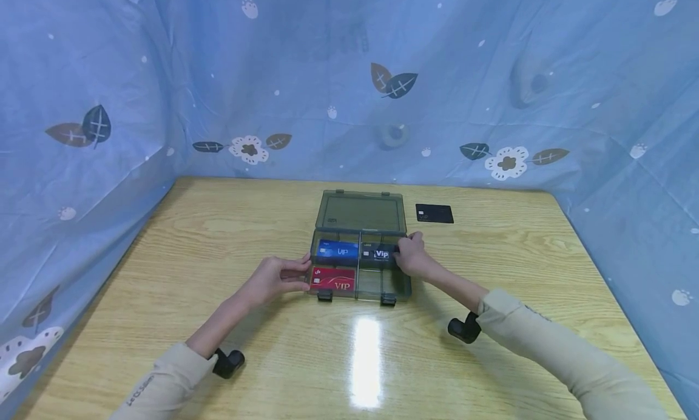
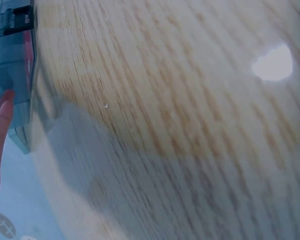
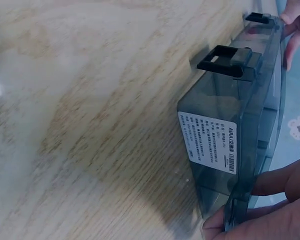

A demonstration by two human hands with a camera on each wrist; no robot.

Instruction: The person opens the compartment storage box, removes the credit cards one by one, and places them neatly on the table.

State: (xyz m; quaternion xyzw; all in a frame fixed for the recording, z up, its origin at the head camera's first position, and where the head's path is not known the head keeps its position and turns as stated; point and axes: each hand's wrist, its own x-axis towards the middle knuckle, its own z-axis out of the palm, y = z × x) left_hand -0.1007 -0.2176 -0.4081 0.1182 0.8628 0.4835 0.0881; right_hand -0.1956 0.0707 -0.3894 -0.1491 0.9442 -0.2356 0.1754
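A translucent grey-green compartment box (image 1: 357, 284) lies with its lid (image 1: 360, 210) folded back. Inside sit a blue VIP card (image 1: 337, 251), a red VIP card (image 1: 333, 278) and a black Vip card (image 1: 375, 254). My left hand (image 1: 275, 277) touches the box's left side, its fingers and thumb apart and fairly straight. At the right side, my right hand (image 1: 413, 256) grips the wall beside the black card's end. In the right wrist view, the thumb (image 3: 213, 226) is outside that wall and a finger (image 3: 272, 180) reaches over it; the fingertips are partly hidden.
Another black card (image 1: 434, 213) lies on the wooden table (image 1: 235, 213), behind and right of the box. Two black latches (image 1: 325, 295) stick out at the box's front. A blue patterned cloth (image 1: 306, 104) hangs around the table's back and sides.
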